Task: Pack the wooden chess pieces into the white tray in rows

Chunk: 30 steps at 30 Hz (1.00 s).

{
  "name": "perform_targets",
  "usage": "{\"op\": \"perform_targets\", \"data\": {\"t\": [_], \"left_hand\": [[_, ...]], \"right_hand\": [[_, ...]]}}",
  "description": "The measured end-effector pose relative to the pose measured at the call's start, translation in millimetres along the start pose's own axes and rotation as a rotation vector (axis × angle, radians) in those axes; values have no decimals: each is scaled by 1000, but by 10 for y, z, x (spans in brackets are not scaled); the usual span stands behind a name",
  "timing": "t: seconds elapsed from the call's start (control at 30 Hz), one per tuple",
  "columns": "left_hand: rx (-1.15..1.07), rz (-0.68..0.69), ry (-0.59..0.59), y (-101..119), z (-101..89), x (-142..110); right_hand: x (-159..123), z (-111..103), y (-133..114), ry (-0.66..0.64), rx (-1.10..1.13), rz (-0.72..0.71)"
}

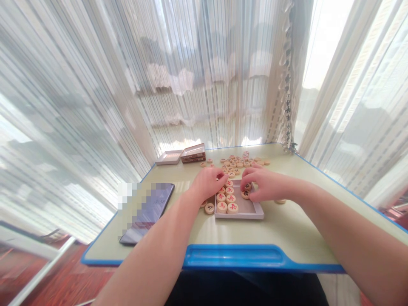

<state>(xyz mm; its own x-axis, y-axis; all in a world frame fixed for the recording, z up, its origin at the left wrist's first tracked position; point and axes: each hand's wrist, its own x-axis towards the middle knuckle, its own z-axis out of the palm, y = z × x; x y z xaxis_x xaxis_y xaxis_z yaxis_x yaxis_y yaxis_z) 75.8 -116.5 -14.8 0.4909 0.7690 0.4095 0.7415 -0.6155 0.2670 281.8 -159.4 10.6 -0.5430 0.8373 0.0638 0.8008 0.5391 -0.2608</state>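
Note:
A shallow white box (239,215) lies on the table in front of me, with two columns of red-marked Chinese chess pieces (231,199) along its left side. At the box's far left corner is my left hand (210,182), its fingers curled together; what they grip there is hidden. My right hand (263,183) reaches over the right side of the box, thumb and fingers closed around two black-marked Chinese chess pieces (245,194). Just left of the box, a black-marked piece (209,208) rests on the table, with another partly hidden beside it.
Loose Chinese chess pieces (239,165) spread beyond the box. At the back left sit an open box part (168,157) and stacked boxes (193,153). A phone (149,212) lies left on the blue-edged table (306,240); a blue tray groove (234,256) runs along its front. Curtains (210,85) hang behind.

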Motion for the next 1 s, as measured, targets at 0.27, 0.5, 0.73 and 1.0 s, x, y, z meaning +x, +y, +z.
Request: {"op": "perform_targets", "data": {"t": [0.27, 0.5, 0.73, 1.0], "left_hand": [[-5, -12, -19, 12, -10, 4], [3, -4, -15, 12, -15, 3], [8, -11, -21, 13, -19, 0], [22, -6, -29, 4, -13, 3]], "right_hand": [[-3, -4, -5, -19, 23, 5], [-4, -11, -33, -11, 27, 17], [6, -11, -12, 7, 1, 23], [2, -1, 32, 7, -12, 7]]}}
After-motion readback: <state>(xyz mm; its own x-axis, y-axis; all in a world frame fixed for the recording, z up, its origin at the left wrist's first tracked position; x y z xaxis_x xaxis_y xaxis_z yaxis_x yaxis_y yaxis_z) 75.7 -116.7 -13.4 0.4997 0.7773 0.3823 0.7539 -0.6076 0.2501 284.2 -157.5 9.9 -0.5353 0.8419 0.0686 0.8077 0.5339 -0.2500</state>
